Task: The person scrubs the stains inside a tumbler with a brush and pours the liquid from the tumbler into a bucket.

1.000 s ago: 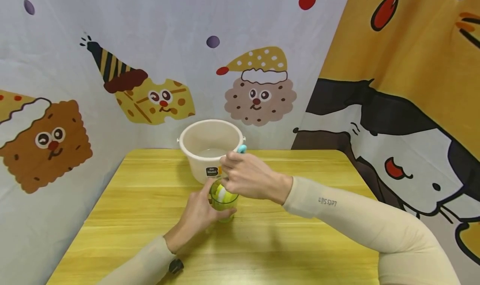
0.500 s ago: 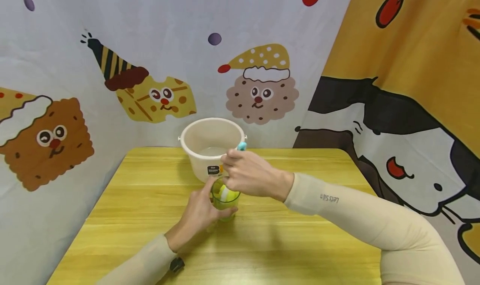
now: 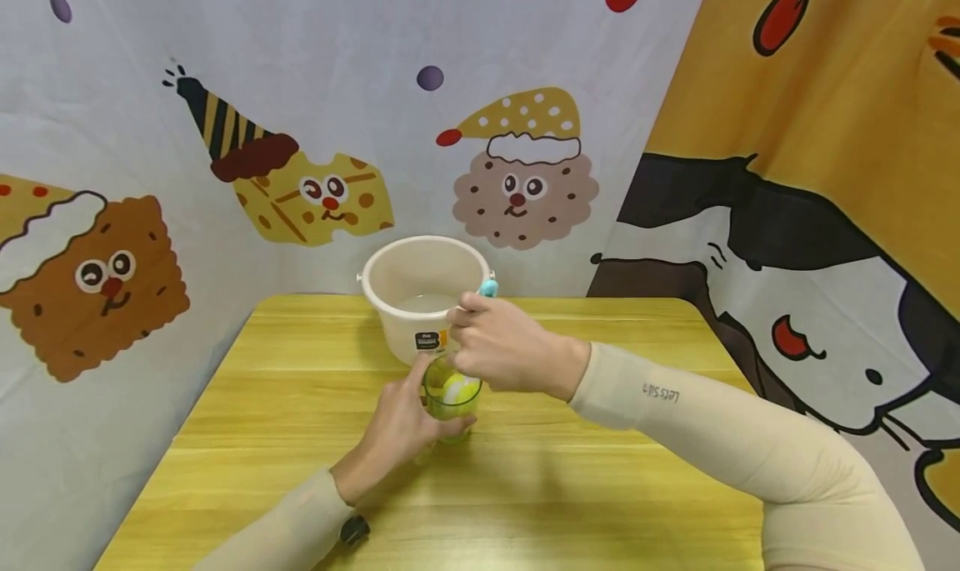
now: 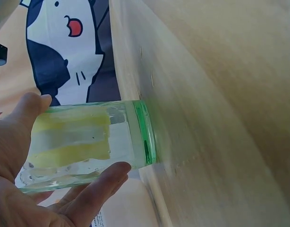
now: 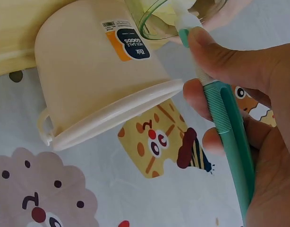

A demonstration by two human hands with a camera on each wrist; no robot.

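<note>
A clear green-tinted glass (image 3: 450,421) stands upright on the table, held round its side by my left hand (image 3: 393,429). In the left wrist view the glass base (image 4: 146,135) meets the wood, and a yellow-and-white sponge head (image 4: 72,137) shows through the wall, with water drops near the mouth. My right hand (image 3: 510,346), above the rim, grips the teal handle (image 5: 230,146) of a cup brush. The thumb presses near a small teal tab on the white neck. The handle's blue tip (image 3: 488,288) sticks out beyond the fist.
Just behind the glass sits a cream bucket (image 3: 397,325) with a label on its front. The wooden table (image 3: 600,488) ends at a white cloth wall (image 3: 337,46) printed with cartoon snacks. A small black object (image 3: 354,530) is by the left wrist.
The sponge head has turned inside the glass, its white stripe shifting. My right hand has moved slightly right; the left hand keeps its hold on the glass. The head view has shifted a little.
</note>
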